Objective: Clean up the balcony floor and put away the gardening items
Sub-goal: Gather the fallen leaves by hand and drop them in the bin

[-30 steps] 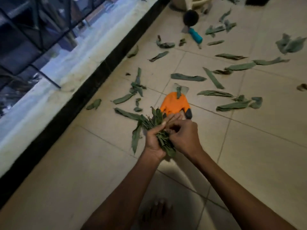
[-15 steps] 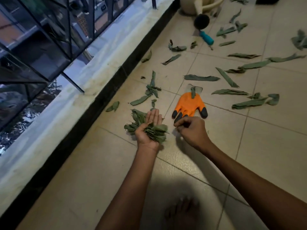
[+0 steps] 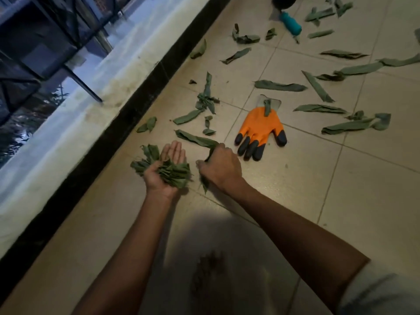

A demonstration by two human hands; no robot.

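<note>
A heaped bundle of leaves (image 3: 172, 172) is cradled at frame centre in the flat, upturned left hand (image 3: 164, 171), while a long floor leaf (image 3: 193, 138) is clamped by the right hand's (image 3: 219, 169) grip; unsecured, the bundle could be spilled if tipped.

The scene is dimly lit, with pale daylight admitted through the railing (image 3: 45, 42) at the upper left. A broad soft shadow is cast on the tiled floor (image 3: 341, 189) below. Edges are bent by wide-angle distortion and slightly blurred.
</note>
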